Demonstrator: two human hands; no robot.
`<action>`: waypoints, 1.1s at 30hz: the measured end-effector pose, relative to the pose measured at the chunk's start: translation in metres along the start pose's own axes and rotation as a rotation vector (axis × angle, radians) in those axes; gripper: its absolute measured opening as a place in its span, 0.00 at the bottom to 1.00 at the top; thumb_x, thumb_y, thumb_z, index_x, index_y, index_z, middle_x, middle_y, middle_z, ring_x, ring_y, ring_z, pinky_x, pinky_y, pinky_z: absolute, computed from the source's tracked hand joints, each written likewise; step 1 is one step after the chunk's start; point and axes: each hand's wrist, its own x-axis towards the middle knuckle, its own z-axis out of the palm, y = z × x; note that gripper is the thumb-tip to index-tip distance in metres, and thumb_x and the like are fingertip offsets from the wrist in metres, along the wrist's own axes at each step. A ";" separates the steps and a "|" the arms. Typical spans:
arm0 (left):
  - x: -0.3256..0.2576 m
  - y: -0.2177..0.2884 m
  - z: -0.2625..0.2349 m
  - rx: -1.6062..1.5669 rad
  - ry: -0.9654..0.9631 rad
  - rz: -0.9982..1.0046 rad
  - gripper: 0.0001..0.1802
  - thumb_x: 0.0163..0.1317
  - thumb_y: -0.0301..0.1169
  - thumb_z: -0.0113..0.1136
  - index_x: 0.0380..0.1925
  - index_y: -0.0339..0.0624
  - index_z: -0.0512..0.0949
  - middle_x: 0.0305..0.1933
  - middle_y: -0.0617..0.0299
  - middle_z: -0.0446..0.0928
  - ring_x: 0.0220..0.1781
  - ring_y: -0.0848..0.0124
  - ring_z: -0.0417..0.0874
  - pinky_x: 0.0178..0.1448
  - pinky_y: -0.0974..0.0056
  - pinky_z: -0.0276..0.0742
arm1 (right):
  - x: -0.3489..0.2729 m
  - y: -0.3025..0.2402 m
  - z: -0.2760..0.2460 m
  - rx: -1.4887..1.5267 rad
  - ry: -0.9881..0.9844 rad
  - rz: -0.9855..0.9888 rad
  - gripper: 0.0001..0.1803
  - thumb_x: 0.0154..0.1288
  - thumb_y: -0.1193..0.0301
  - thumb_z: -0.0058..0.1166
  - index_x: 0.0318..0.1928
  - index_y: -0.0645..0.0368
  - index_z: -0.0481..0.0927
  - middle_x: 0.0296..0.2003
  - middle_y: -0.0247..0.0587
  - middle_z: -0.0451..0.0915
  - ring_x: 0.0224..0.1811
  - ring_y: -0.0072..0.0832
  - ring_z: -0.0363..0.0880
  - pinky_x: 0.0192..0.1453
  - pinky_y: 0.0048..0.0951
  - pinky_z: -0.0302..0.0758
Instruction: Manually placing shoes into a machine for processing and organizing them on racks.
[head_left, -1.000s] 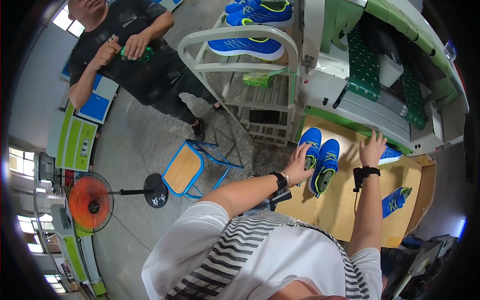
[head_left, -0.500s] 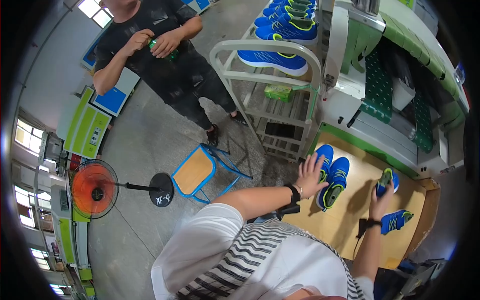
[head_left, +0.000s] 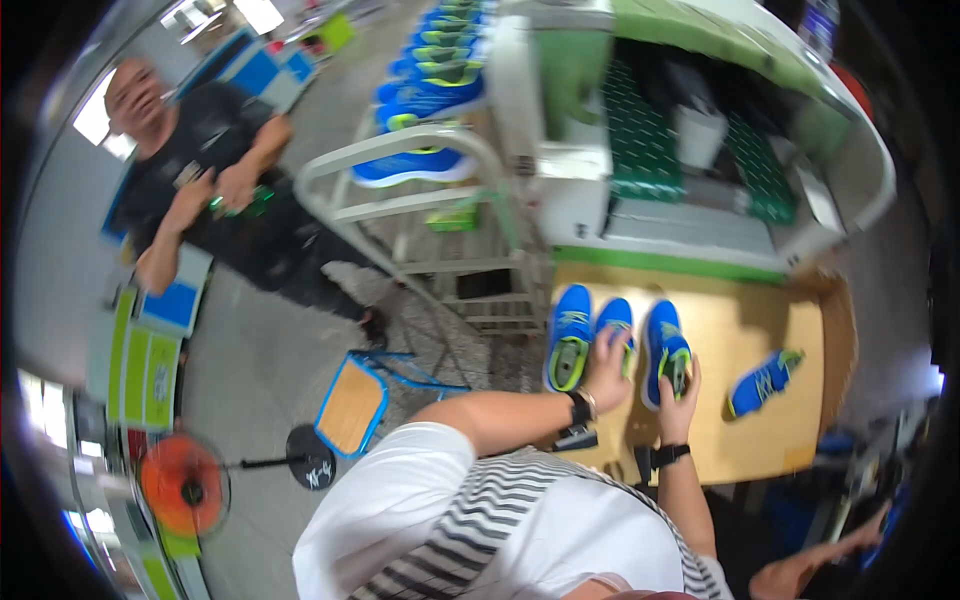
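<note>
Three blue sneakers with yellow-green collars stand side by side on the wooden tabletop (head_left: 700,465), toes pointing away from me. My left hand (head_left: 605,372) lies over the middle sneaker (head_left: 614,312), its fingers gripping the upper and hiding much of it. The left sneaker (head_left: 570,335) stands beside that hand. At the heel and opening of the right sneaker (head_left: 662,330), my right hand (head_left: 680,400) has its fingers closed. Whether that sneaker's sole touches the table, I cannot tell. A fourth blue sneaker (head_left: 766,383) lies askew farther right.
Behind the table stands a machine with green dotted belts (head_left: 640,150). A metal rack (head_left: 400,215) at its left carries several blue sneakers. Beyond it a person (head_left: 215,170) holds a green bottle. A stool (head_left: 352,405) and fan (head_left: 185,485) stand left. Another person's arm (head_left: 810,570) shows lower right.
My right hand has brought its sneaker leftward, next to the pair. My left hand, spread before, has closed on the middle sneaker. The view has swung right.
</note>
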 end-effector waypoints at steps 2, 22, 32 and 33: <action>0.029 0.017 -0.028 -0.166 -0.014 -0.033 0.44 0.46 0.17 0.60 0.67 0.43 0.59 0.63 0.41 0.63 0.67 0.50 0.66 0.69 0.55 0.64 | 0.017 -0.017 -0.016 0.353 0.053 0.226 0.32 0.66 0.75 0.54 0.69 0.65 0.61 0.63 0.47 0.68 0.63 0.34 0.68 0.66 0.31 0.65; 0.235 0.106 -0.125 -0.004 0.100 0.545 0.39 0.62 0.34 0.61 0.70 0.38 0.55 0.75 0.39 0.45 0.76 0.46 0.51 0.75 0.53 0.51 | 0.273 -0.100 -0.055 -0.734 0.483 -0.434 0.46 0.54 0.50 0.64 0.69 0.52 0.61 0.66 0.55 0.64 0.71 0.51 0.58 0.73 0.51 0.53; 0.024 -0.057 -0.072 0.043 -0.187 -0.214 0.51 0.55 0.44 0.67 0.70 0.32 0.49 0.73 0.32 0.48 0.77 0.44 0.47 0.78 0.51 0.47 | 0.120 0.065 -0.170 -0.473 0.367 0.104 0.30 0.62 0.64 0.62 0.63 0.61 0.71 0.59 0.48 0.75 0.59 0.39 0.74 0.63 0.36 0.70; 0.013 -0.060 -0.072 0.024 -0.085 -0.236 0.51 0.54 0.42 0.68 0.70 0.34 0.49 0.73 0.32 0.48 0.77 0.43 0.47 0.78 0.51 0.47 | 0.114 0.029 -0.110 -0.365 0.095 0.101 0.30 0.58 0.68 0.63 0.61 0.61 0.72 0.58 0.49 0.76 0.60 0.40 0.74 0.64 0.36 0.69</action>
